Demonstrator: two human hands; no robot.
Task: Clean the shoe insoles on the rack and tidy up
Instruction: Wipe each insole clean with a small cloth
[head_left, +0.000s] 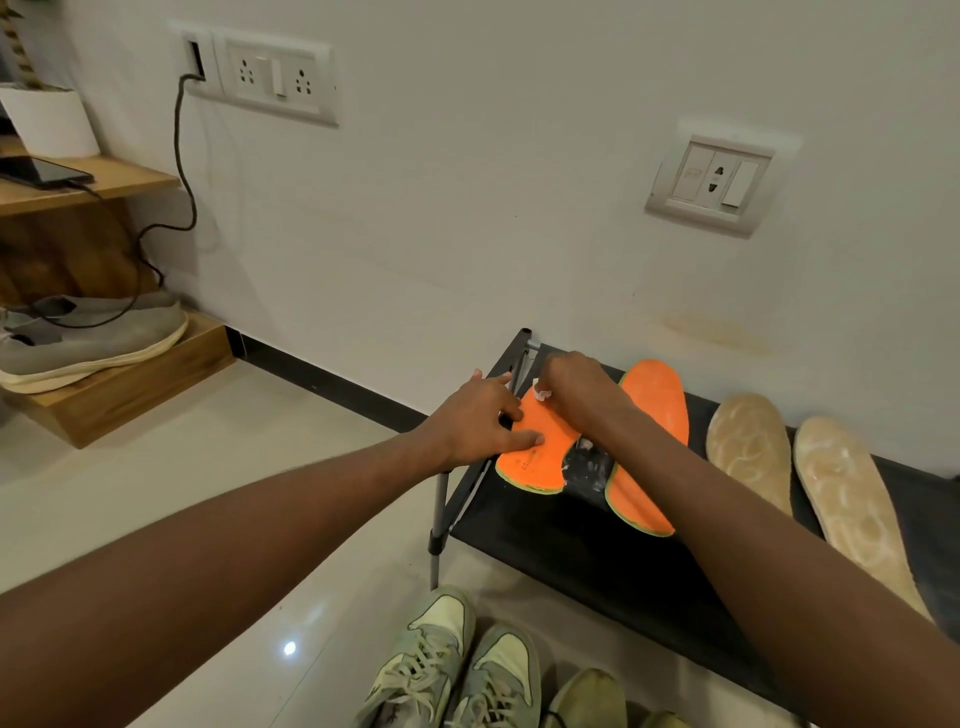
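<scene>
Two orange insoles lie on the black rack (587, 551). My left hand (480, 421) presses flat on the left orange insole (537, 457), fingers spread, holding it down at the rack's left edge. My right hand (576, 392) is closed around a small white wad of tissue (540, 394) and rests on the far end of that same insole. My right forearm crosses over the second orange insole (657, 410). A crumpled dark wrapper with white bits (587, 467) lies between the two orange insoles. Two beige insoles (748, 447) (852, 514) lie side by side further right on the rack.
A pair of pale green sneakers (452, 670) and an olive shoe (587, 699) stand on the tiled floor below the rack. A grey shoe (88, 338) sits on a wooden shelf at left, with a phone (41, 171) charging on a cable above. The white wall carries sockets.
</scene>
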